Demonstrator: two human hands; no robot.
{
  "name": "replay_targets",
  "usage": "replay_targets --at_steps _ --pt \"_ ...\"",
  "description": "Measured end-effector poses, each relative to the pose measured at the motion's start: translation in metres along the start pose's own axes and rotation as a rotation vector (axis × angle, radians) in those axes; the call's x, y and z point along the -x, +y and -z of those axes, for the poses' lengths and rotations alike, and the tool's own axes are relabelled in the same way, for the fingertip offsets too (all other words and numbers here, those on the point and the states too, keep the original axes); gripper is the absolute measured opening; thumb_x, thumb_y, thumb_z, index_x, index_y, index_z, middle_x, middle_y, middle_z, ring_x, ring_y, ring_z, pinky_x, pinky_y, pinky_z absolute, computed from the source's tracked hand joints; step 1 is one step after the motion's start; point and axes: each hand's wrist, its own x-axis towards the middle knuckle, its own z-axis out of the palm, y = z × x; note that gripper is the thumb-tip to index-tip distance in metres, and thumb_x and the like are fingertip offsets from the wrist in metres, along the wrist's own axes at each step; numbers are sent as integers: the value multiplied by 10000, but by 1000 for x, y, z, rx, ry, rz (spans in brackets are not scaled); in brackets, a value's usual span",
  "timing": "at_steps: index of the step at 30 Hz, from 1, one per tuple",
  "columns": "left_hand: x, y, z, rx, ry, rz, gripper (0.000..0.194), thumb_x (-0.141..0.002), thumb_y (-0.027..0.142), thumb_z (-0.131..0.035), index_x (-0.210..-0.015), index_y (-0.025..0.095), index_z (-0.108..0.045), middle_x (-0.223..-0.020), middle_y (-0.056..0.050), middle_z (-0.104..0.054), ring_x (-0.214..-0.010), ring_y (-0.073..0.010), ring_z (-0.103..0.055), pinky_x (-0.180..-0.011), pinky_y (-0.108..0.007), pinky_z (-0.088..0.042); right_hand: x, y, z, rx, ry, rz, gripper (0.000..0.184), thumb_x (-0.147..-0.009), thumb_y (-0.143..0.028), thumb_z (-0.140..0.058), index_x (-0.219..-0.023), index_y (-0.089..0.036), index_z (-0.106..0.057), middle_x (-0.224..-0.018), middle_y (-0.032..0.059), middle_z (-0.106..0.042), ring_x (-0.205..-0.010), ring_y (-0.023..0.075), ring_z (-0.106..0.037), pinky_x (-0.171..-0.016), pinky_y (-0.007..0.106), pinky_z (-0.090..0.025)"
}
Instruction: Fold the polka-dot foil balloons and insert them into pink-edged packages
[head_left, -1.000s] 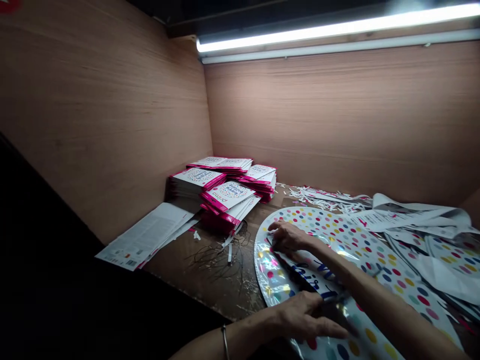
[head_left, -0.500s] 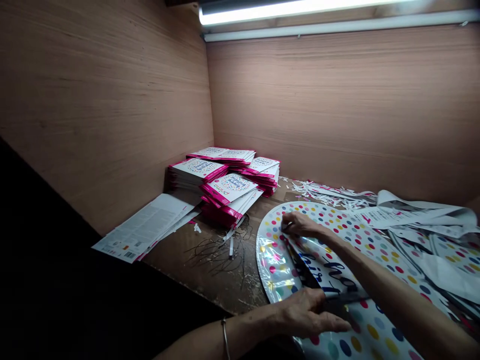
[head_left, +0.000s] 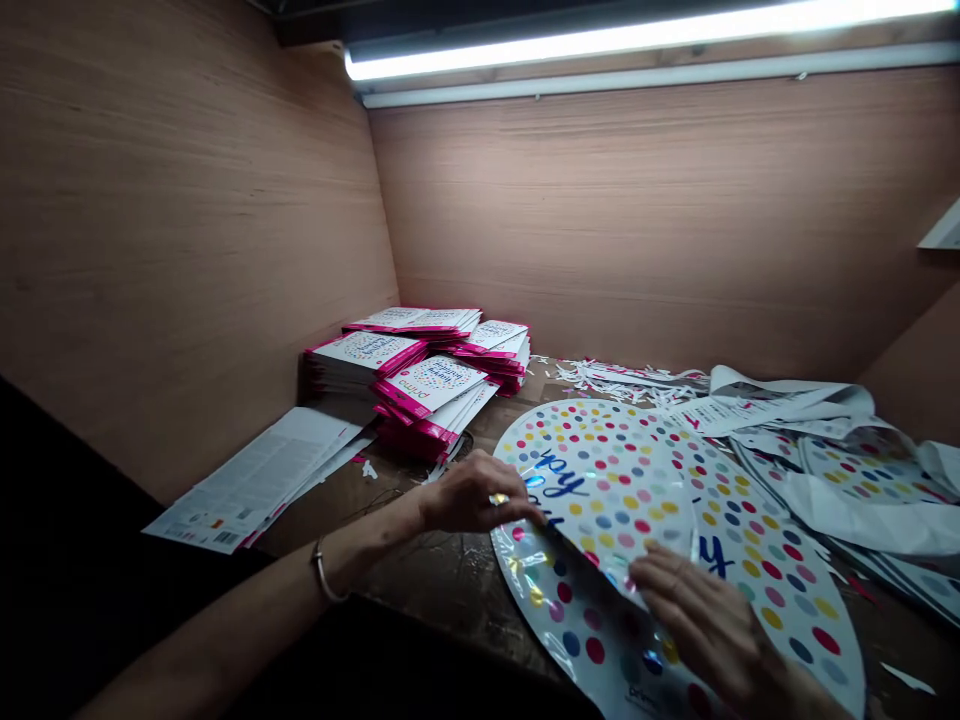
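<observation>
Dotted foil disc (head_left: 615,490) lies on the worktop (head_left: 457,585), nearer the camera than the packet pile (head_left: 439,385) and to its right. Outline runs long from the end near the pile down to the near right. A loose edge cuts diagonally across it on the same line, its far end aimed roughly at the pile; blue script and colored dots face up on the layer beyond that edge, and there's small print on the darker near part. Left hand (head_left: 480,490) is just on the near side of the pile: forearm in from the near left, bracelet (head_left: 322,572) at the wrist, palm down, knuckles up. Its grip is narrow, thumb and fingers pinching the disc's edge at the end toward the pile. Right hand (head_left: 701,610) is well right of the pile, on the near side: palm down, fingers together, nearly straight, slanting back toward the pile, tips resting on the foil by the same edge. Thumb is hidden, so can't tell if that grip has hold of the edge. Printed cards (head_left: 255,485) fan out left of the pile on the near side; paper shreds (head_left: 622,382) to its right.
</observation>
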Motion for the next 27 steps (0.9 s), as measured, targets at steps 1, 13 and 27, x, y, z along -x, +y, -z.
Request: replay_targets --at_steps 1,13,27 --pt "-2 2 -6 28 -8 25 617 -811 563 -524 -1258 143 -454 -1265 -158 -520 -1260 -278 -387 -1046 -400 -226 9 -7 -7 -4 -36 4 362 -848 -93 -379 -1142 -166 -577 -952 101 -705 -943 239 -650 -810 361 -557" --pt "-44 17 -40 225 -180 69 839 -776 601 -529 -1419 138 -251 -1481 -181 -140 -1381 -321 -81 -1063 -546 63 11 -35 -16 15 -114 -132 338 -928 -151 -260 -974 -185 -593 -865 72 -715 -804 213 -679 -654 315 -565" --pt "-14 116 -71 1551 645 712 266 -781 402 -603 -798 137 -624 -747 -37 -647 -714 -170 -607 -644 -229 -473 -82 31 -47 -76 -271 11 190 -875 -120 -425 -813 -180 -595 -862 71 -650 -802 198 -580 -839 425 -452"
